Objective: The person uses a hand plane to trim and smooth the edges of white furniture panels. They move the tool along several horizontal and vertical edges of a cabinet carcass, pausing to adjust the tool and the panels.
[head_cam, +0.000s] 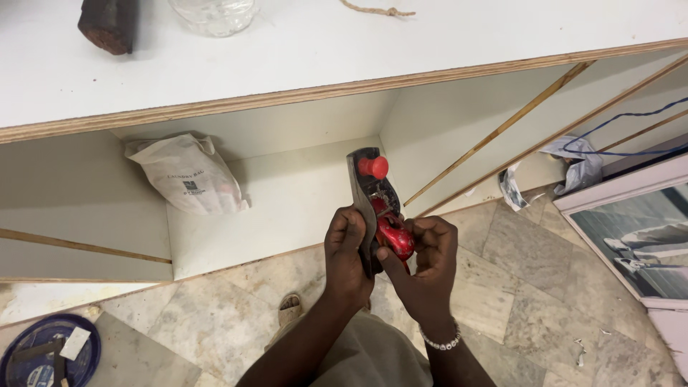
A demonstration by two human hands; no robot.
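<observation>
I hold a metal hand plane (pixel 367 188) with a red front knob and red rear handle, tilted on its side in front of me. My left hand (pixel 346 247) grips the plane's grey body from the left. My right hand (pixel 426 265) wraps the red rear handle from the right, thumb pressed on it. A beaded bracelet sits on my right wrist. The plane's sole faces left, its knob points away from me.
A white plywood-edged cabinet top (pixel 301 50) spans the view above an open shelf holding a white cloth bag (pixel 188 174). A dark wood block (pixel 107 23) and clear container (pixel 215 13) lie on top. Blue tin lid (pixel 44 351) on stone floor; framed panel (pixel 638 236) at right.
</observation>
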